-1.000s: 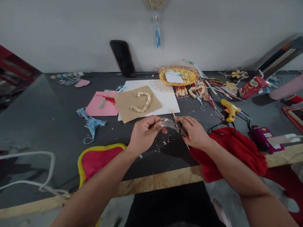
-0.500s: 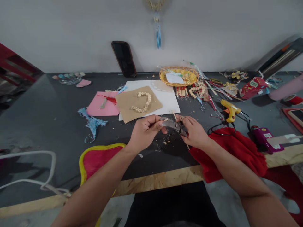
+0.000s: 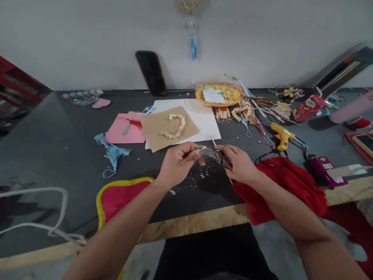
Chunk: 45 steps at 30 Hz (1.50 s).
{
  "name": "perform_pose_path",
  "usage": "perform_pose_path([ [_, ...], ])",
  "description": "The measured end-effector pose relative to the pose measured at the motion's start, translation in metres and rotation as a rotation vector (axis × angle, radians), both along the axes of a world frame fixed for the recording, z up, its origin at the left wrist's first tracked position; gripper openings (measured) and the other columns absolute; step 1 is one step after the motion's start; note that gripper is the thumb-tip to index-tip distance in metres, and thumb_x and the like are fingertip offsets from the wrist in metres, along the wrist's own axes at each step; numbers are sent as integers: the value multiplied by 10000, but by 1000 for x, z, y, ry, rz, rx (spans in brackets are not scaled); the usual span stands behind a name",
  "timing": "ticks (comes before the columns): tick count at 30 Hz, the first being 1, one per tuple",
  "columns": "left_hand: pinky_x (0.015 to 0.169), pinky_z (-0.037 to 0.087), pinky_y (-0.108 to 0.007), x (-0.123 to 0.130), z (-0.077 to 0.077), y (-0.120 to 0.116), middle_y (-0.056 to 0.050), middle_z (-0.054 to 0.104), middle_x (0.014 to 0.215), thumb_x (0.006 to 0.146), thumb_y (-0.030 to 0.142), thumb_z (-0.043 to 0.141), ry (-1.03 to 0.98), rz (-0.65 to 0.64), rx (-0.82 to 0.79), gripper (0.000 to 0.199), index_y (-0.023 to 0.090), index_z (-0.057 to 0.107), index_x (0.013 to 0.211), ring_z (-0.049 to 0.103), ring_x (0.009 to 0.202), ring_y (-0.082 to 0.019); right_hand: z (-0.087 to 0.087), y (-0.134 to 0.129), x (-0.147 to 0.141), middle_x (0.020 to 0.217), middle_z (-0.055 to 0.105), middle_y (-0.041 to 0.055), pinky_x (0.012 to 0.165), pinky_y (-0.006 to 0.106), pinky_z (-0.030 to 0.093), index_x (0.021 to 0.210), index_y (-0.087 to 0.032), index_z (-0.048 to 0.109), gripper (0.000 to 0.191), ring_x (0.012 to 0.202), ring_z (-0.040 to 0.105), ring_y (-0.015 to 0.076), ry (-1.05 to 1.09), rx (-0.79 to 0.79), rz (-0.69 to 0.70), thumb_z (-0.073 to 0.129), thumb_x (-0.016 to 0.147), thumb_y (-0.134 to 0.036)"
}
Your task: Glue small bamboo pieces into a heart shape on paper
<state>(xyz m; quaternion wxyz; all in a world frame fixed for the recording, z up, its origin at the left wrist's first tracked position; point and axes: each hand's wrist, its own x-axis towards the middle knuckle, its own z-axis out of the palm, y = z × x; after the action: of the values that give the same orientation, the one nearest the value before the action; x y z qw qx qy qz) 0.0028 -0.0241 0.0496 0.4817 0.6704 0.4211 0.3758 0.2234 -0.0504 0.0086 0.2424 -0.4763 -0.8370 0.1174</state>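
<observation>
Left hand [image 3: 177, 161] pinched closed, thumb against fingers, on a small pale bit [image 3: 203, 148] at the blade tips of metal hand cutters [image 3: 217, 156]. Blades slightly parted, bit between them. Right hand [image 3: 240, 163] curled tight on the cutter handles, a thin wooden stick [image 3: 213, 141] slanting through the same grip. Cutters held above the dark tabletop [image 3: 72, 155], between both hands.

Clock centred on the cutters, twelve toward the wall. Blue tassels [image 3: 113, 153] at nine. Pink paper [image 3: 115, 134] between nine and ten, red tassel [image 3: 135, 123] on top. Yellow-edged pink cloth [image 3: 125, 196] at eight, partly behind the left forearm. Smartphone [image 3: 151, 74] at eleven, leaning on the wall. Brown paper [image 3: 151, 134] at ten, overlapping a white sheet [image 3: 210, 126]; a curved pale garland [image 3: 182, 125] rests on the brown. Pale scraps [image 3: 203, 176] at seven, near. Yellow basket [image 3: 199, 95] at twelve. Red cloth [image 3: 288, 190] at four, under the right forearm. Glue gun [image 3: 282, 137] between two and three. Red drink carton [image 3: 310, 108] at two.
</observation>
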Motion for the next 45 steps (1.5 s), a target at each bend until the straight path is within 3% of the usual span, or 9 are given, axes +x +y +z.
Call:
perform_pose_path([
  [7, 490, 389, -214, 3, -3, -5, -47, 703, 706, 862, 394, 603, -10, 29, 90, 247, 161, 656, 803, 523, 550, -107, 3, -1, 0, 1110, 666, 129, 894, 427, 516, 1217, -169, 528, 520, 1040, 618, 288, 0, 55, -49, 533, 701, -111],
  [10, 543, 438, -219, 4, -7, -5, -54, 725, 784, 847, 378, 621, 17, 110, 145, 218, 167, 644, 895, 585, 615, -122, 2, 1, 2, 1132, 658, 127, 909, 417, 509, 1250, -180, 515, 514, 1050, 615, 286, 21, 50, -114, 529, 739, -130],
  [16, 555, 441, -221, 5, -18, 2, -37, 740, 746, 856, 305, 589, 96, 233, 191, 153, 166, 653, 867, 601, 602, -120, -4, 6, 4, 1152, 647, 142, 908, 449, 497, 1277, -171, 507, 537, 1045, 603, 308, -29, 55, -195, 569, 743, -184],
  [21, 498, 380, -209, 3, -22, 7, -19, 722, 654, 843, 271, 587, 115, 207, 220, 133, 163, 650, 796, 528, 496, -95, -5, 6, 6, 1191, 636, 145, 931, 451, 498, 1251, -165, 504, 495, 1085, 590, 301, -25, 28, -148, 571, 762, -204],
  [26, 520, 404, -215, 1, -20, 9, -19, 706, 620, 831, 251, 573, 103, 152, 203, 125, 167, 635, 761, 573, 526, -111, -3, 7, 7, 1205, 631, 161, 950, 473, 490, 1234, -145, 502, 488, 1117, 578, 313, -40, 18, -120, 577, 755, -202],
  [37, 512, 388, -218, 1, -15, 6, -24, 700, 613, 845, 267, 570, 16, 91, 130, 138, 168, 607, 756, 551, 518, -110, 5, 2, 4, 1093, 672, 119, 898, 401, 518, 1132, -167, 564, 400, 1001, 631, 271, 18, 36, -127, 505, 743, -94],
  [45, 501, 339, -220, 0, -13, 9, -28, 683, 601, 857, 321, 559, 18, 14, 74, 221, 164, 592, 705, 466, 495, -100, -4, 8, 8, 1140, 652, 136, 918, 441, 503, 1194, -162, 530, 436, 1063, 599, 294, -11, 76, -103, 526, 759, -158],
])
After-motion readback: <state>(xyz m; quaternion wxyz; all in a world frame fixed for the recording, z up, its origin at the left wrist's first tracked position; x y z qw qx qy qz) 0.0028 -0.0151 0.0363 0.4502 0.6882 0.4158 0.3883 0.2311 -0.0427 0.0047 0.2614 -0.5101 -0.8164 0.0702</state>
